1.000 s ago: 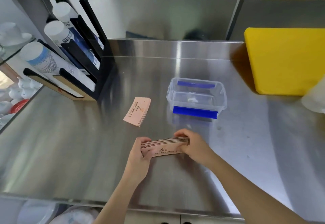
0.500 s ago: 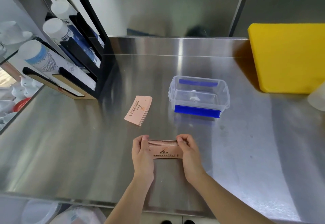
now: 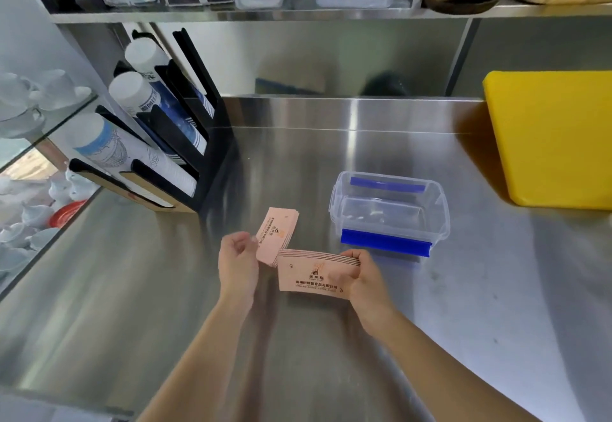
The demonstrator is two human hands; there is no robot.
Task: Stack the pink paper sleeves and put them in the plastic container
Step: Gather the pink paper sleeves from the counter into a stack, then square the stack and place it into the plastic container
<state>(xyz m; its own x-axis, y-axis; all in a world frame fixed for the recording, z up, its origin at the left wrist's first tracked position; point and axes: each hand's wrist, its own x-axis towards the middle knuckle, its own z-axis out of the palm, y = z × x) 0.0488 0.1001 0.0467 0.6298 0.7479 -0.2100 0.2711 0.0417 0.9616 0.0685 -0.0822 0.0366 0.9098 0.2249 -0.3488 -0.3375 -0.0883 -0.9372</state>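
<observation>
A stack of pink paper sleeves (image 3: 314, 272), printed with dark lettering, is held near the middle of the frame just above the steel surface (image 3: 463, 305), its printed face turned toward the camera and its upper edges fanned slightly. The right hand (image 3: 366, 281) grips the right end of this stack, its fingers (image 3: 356, 257) curled over the top edge and the thumb pressed on the front. A second, smaller pile of pink sleeves (image 3: 276, 234) lies flat on the surface just above and left of the held stack, angled diagonally, with its lower end hidden behind the held stack's left corner. The left hand (image 3: 236, 262) is at the left edge of this second pile, its fingers (image 3: 243, 239) loosely curled and touching or almost touching the pile's side; whether they actually pinch it cannot be told. To the right of the flat pile, above the right hand, stands the clear plastic container (image 3: 389, 211), open-topped with nothing in it, with blue clips along its near and far sides. Further out, a black cup dispenser rack (image 3: 198, 157) holding tilted columns of paper cups (image 3: 142, 153) sits in the left part of the frame, a yellow cutting board (image 3: 556, 137) leans at the right edge, and a shelf (image 3: 298, 14) with clear tubs runs across the top.
</observation>
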